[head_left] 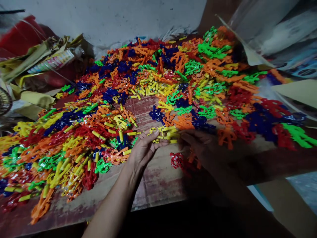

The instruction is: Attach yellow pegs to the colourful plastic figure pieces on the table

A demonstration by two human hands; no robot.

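My left hand [145,147] pinches a yellow plastic toy figure [164,133] between thumb and fingers, just above the bare wood. At the figure's other end my right hand [199,142] is closed on it; shadow hides much of that hand and its fingertips. Below my hands lie a red plastic figure [176,160] and an orange one [194,159], partly in the dark. Left of my left hand spreads a heap of similar figures in several colours [81,132], mixed with small yellow cylinders [98,135].
The worn wooden table [158,185] ends at a front edge close to me. More figures [168,59] are piled along the back and right, around a patch of yellow cylinders [148,87]. Torn packaging [37,102] and a red container [22,36] crowd the left; cardboard [297,92] stands right.
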